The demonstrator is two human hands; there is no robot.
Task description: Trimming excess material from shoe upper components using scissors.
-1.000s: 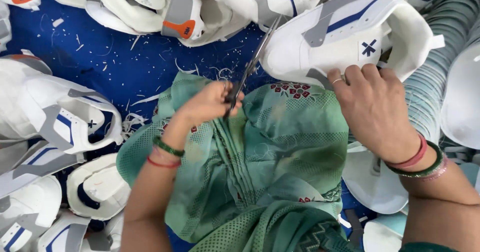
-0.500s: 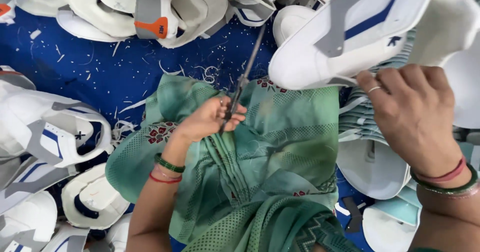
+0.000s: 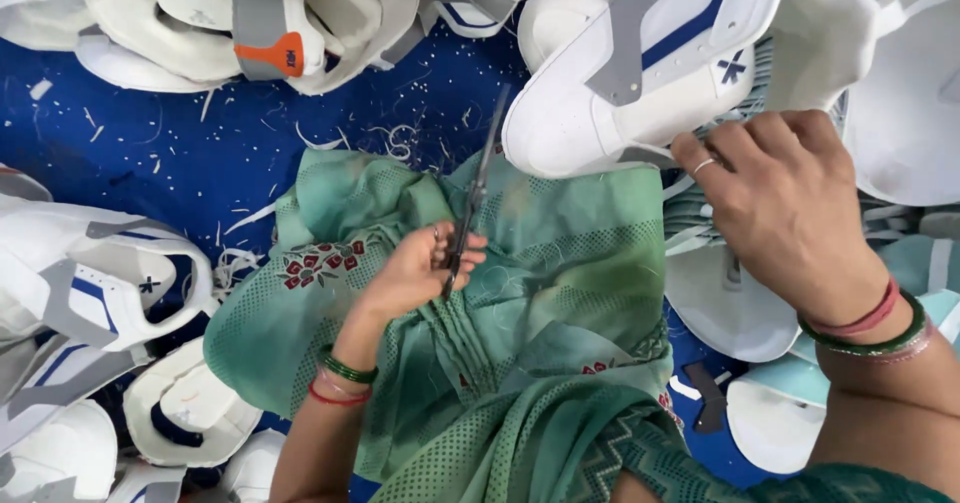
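Green patterned cloth [image 3: 560,293] is spread over the lap at the near edge, with red flower embroidery on its left part. On it the left hand [image 3: 420,273] is rested, its fingers curled shut around the handles of a pair of scissors [image 3: 475,198], whose closed dark blades are pointed away toward the far side. Green and red bangles [image 3: 343,378] are worn on that wrist. Farther right, the right hand [image 3: 790,213] is laid on the near edge of a white shoe upper [image 3: 640,83] with grey and blue strips, which is held by bent fingers at the far right of the cloth; a ring is seen on one finger. A blue mat [image 3: 150,173] strewn with white thread scraps is seen far left, and more white shoe uppers [image 3: 240,23] are piled along the far edge.
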